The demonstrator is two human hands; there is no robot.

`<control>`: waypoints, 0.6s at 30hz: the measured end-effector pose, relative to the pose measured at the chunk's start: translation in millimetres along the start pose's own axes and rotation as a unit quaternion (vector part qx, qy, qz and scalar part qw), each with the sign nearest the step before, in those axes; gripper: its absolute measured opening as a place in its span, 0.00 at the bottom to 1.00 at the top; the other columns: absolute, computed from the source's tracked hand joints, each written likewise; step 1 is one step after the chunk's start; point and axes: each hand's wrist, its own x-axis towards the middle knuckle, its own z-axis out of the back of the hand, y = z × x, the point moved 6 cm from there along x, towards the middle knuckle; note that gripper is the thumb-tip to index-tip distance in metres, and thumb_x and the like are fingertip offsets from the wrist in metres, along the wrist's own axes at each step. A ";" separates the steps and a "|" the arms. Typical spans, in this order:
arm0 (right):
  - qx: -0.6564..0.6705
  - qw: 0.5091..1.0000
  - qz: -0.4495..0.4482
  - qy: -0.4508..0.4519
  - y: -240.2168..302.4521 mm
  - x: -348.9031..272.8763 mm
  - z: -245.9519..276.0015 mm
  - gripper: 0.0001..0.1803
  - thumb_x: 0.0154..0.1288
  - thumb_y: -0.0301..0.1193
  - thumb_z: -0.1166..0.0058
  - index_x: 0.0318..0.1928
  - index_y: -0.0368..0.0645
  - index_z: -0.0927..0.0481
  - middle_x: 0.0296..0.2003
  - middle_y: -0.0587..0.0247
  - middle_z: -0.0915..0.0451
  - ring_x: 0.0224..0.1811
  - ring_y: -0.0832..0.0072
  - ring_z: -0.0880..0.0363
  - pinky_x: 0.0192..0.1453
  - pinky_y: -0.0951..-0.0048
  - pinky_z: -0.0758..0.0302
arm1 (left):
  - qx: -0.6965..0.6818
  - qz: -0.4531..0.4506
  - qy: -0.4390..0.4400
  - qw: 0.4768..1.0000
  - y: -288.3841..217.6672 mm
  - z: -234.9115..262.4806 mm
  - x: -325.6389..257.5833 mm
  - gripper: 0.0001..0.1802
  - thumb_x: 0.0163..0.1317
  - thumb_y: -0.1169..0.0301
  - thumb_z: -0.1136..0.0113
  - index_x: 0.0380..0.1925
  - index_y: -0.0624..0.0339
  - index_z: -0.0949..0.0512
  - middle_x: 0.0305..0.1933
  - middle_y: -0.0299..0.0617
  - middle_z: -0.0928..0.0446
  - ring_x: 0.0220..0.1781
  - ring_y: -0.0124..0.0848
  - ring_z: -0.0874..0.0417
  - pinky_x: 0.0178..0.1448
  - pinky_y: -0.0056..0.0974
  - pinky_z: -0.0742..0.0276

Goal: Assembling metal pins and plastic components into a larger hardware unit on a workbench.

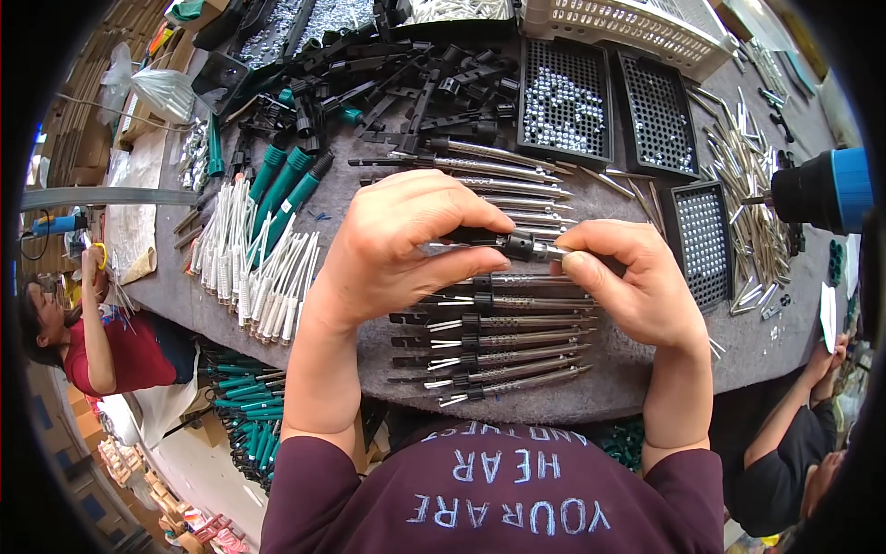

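At the far left, beyond the edge of my grey-covered bench, a co-worker in a red top sits with one arm raised. Coming in along the bench, a loose heap of white-wired parts spreads out, with green handles lying just above it and a jumble of black plastic parts farther back. My left hand arches over the middle, thumb and forefinger closed on the black end of a black-and-metal assembly, which I hold roughly level above the bench. Behind and in front of it lies a row of similar assemblies, metal tubes pointing right; several in the nearer part have short white leads at their left ends. My right hand pinches the metal side of the piece between thumb and forefinger, the tips drawn tight around it. Past that stand three black perforated trays with small shiny pieces in them, then a scattered pile of metal tubes. At the right edge a blue-and-black power tool points its bit leftward over the tubes, and below it another person's dark sleeve shows.
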 end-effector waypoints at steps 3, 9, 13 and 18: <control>0.019 1.000 0.000 -0.018 -6.0 -1.1 1.1 0.09 0.75 0.28 0.37 0.45 0.33 0.14 0.30 0.58 0.17 0.31 0.76 0.22 0.37 0.71 0.25 | 0.002 -0.006 0.001 1.000 1.9 -2.9 0.2 0.19 0.44 0.71 0.14 0.38 0.61 0.10 0.36 0.42 0.10 0.36 0.37 0.11 0.41 0.37 0.18; -0.016 1.000 0.014 -0.015 5.2 0.0 -1.9 0.08 0.72 0.26 0.35 0.45 0.34 0.13 0.32 0.55 0.15 0.32 0.71 0.16 0.38 0.68 0.22 | 0.019 -0.017 0.010 1.000 1.2 -7.7 0.4 0.20 0.43 0.70 0.13 0.38 0.61 0.10 0.37 0.41 0.10 0.35 0.37 0.11 0.41 0.38 0.19; -0.066 0.995 0.057 -0.051 8.9 -1.2 -0.9 0.07 0.71 0.26 0.35 0.45 0.34 0.13 0.33 0.52 0.14 0.33 0.65 0.13 0.38 0.67 0.21 | 0.011 -0.010 0.011 1.000 3.3 -10.1 0.4 0.20 0.43 0.70 0.14 0.38 0.61 0.10 0.37 0.41 0.10 0.35 0.37 0.11 0.40 0.38 0.20; -0.171 0.976 0.086 -0.100 14.9 -3.2 -0.2 0.06 0.69 0.29 0.33 0.42 0.40 0.13 0.35 0.57 0.12 0.35 0.58 0.11 0.38 0.64 0.18 | 0.023 -0.003 -0.007 1.000 2.2 -9.7 1.9 0.20 0.44 0.71 0.14 0.40 0.62 0.09 0.34 0.40 0.11 0.33 0.36 0.13 0.40 0.38 0.21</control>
